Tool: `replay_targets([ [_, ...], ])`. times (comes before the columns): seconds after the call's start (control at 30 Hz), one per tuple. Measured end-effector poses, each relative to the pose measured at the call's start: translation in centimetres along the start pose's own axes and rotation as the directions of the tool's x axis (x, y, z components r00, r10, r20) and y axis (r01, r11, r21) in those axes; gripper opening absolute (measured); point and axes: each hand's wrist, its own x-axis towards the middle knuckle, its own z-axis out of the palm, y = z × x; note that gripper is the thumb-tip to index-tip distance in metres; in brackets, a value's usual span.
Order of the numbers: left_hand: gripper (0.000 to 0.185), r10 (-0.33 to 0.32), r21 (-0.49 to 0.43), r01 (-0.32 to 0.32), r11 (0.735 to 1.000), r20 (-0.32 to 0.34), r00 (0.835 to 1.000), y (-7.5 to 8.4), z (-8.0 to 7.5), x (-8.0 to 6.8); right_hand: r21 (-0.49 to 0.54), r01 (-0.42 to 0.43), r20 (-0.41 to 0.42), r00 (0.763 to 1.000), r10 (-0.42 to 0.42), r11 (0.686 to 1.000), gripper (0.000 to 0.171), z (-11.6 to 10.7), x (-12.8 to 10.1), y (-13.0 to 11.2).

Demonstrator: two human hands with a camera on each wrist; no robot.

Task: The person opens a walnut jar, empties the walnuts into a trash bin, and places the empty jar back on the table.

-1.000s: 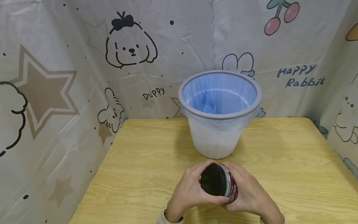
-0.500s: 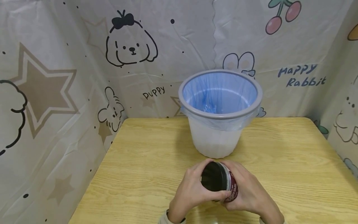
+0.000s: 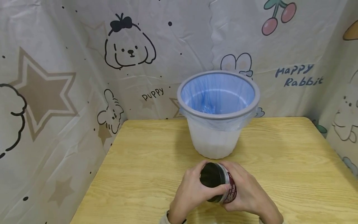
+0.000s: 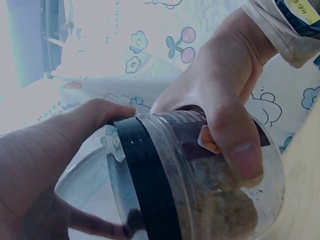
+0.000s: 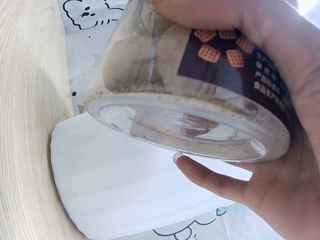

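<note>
Both hands hold a clear plastic jar (image 3: 231, 190) tilted on its side above the table, in front of the bin. My left hand (image 3: 190, 190) grips the black lid (image 3: 210, 176), with its thumb lying across the lid's edge. Around the jar's body curls my right hand (image 3: 247, 190); its thumb presses the wall in the left wrist view. A dark maroon label (image 5: 220, 62) with waffle-like biscuit pictures wraps the jar. Brownish round pieces (image 4: 227, 212) show inside. The jar's clear base (image 5: 185, 127) faces the right wrist camera. Lid and jar are together.
A white bin (image 3: 215, 140) with a grey rim and a bluish plastic liner stands behind the hands. The wood-grain table (image 3: 145, 155) extends to both sides. Patterned cloth (image 3: 179, 40) hangs at the back and sides.
My left thumb has moved up across the lid, and the left fingers have shifted slightly around it. The right hand keeps its hold on the jar. The head view has shifted a little.
</note>
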Motion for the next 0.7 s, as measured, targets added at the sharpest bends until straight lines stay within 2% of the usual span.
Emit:
replay_targets([
  [0.13, 0.062, -0.081, 0.028, 0.081, 0.996, 0.008, 0.997, 0.35, -0.15, -0.08, 0.010, 0.002, 0.005, 1.000, -0.003, 1.000, 0.102, 0.13, 0.02, -0.07],
  [0.27, 0.068, -0.129, 0.041, 0.128, 0.991, 0.019, 0.992, 0.49, -0.22, -0.12, 0.019, 0.026, -0.011, 1.000, -0.026, 0.999, 0.103, 0.22, 0.11, -0.22],
  [0.47, 0.073, -0.144, 0.058, 0.143, 0.988, 0.025, 0.989, 0.38, -0.18, -0.10, 0.010, 0.040, -0.035, 0.999, -0.039, 0.999, 0.104, 0.26, 0.20, -0.37],
  [0.7, 0.070, -0.136, 0.051, 0.134, 0.990, 0.027, 0.990, 0.33, -0.27, -0.03, -0.021, 0.016, 0.005, 1.000, -0.016, 1.000, 0.102, 0.15, 0.27, -0.20],
])
